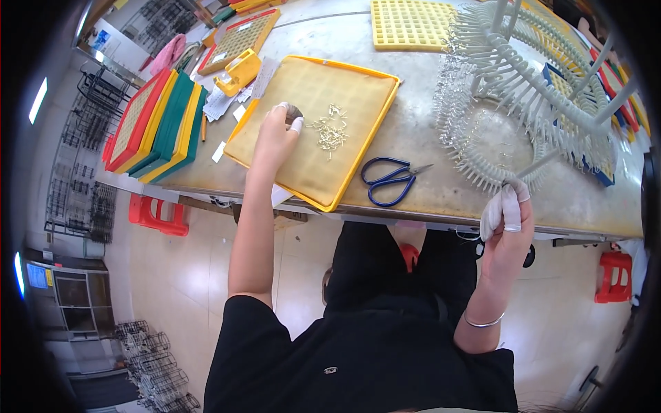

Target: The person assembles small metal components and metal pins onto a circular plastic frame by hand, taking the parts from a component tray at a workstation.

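My left hand (278,133) is over the left part of a shallow yellow-rimmed tray (275,165), its fingers curled together, with white covers on some fingertips. A small dark rounded patch shows at those fingers; what they hold is hidden. Right of them on the tray lies a loose pile of small shiny metal pieces (331,131). My right hand (508,217), also with white finger covers, is closed at the table's front edge. Its fingertips meet the near rim of a grey ring-shaped rack (468,165) with many prongs. Whatever they pinch is too small to make out.
Blue-handled scissors (390,180) lie between tray and rack. A yellow tape dispenser (240,71) and stacked coloured trays (155,124) stand left. A yellow grid tray (412,25) is at the back. Red stools (158,215) stand below the table.
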The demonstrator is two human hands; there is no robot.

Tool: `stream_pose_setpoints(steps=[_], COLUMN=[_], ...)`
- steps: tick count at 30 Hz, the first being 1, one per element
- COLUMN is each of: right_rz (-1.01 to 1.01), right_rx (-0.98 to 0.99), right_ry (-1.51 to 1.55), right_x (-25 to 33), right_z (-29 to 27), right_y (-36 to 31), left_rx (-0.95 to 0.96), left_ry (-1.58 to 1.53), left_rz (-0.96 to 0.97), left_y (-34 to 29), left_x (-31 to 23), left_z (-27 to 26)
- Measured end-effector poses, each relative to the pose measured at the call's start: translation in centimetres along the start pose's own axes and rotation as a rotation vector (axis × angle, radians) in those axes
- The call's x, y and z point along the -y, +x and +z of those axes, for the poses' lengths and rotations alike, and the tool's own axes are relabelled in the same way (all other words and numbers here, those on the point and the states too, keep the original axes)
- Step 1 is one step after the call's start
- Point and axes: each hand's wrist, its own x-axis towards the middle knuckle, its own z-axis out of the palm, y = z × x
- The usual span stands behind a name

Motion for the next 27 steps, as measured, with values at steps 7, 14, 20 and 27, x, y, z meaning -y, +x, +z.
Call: stream_pose_setpoints(steps=[7, 14, 20, 27], right_rz=[-0.023, -0.001, 0.057, 0.140], right_rx=[0.022, 0.047, 0.115, 0.133], right_ry=[0.005, 0.001, 0.037, 0.103], right_x=[0.2, 0.2, 0.6, 0.8], right_z=[0.0, 0.0, 0.0, 0.5], right_y=[-0.3, -0.3, -0.5, -0.4], left_rx=[0.053, 0.268, 0.206, 0.286], left_ry=[-0.589, -1.101, -1.461, -1.766], left_rz=[-0.066, -0.005, 0.072, -0.059], left_y=[-1.1, -5.3, -7.9, -9.8], left_x=[-4.4, -13.9, -17.9, -20.1], left_z=[0.0, 1.8, 5.5, 8.2])
